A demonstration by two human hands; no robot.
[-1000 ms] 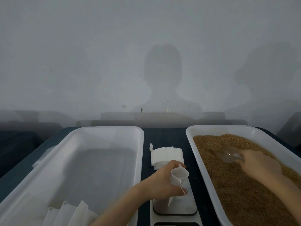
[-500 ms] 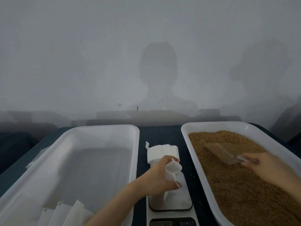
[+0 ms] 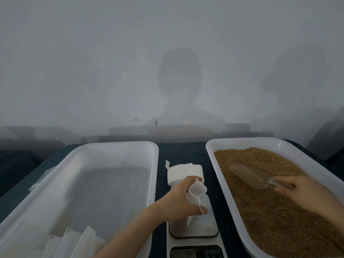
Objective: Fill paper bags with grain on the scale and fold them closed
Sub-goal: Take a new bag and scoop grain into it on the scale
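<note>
Two hands reach over a counter [image 3: 182, 153]. The left hand [image 3: 178, 201], forearm angled in from below, has its grip curled round an open paper bag [image 3: 197, 191] on the scale [image 3: 202, 228]. The right hand [image 3: 305, 192] pinches the handle of a clear scoop [image 3: 249, 176] above the grain [image 3: 279, 220]

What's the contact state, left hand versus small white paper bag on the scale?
Touching. Head view: the left hand curls its fingers round the small white paper bag, holding it upright on the scale.
</note>
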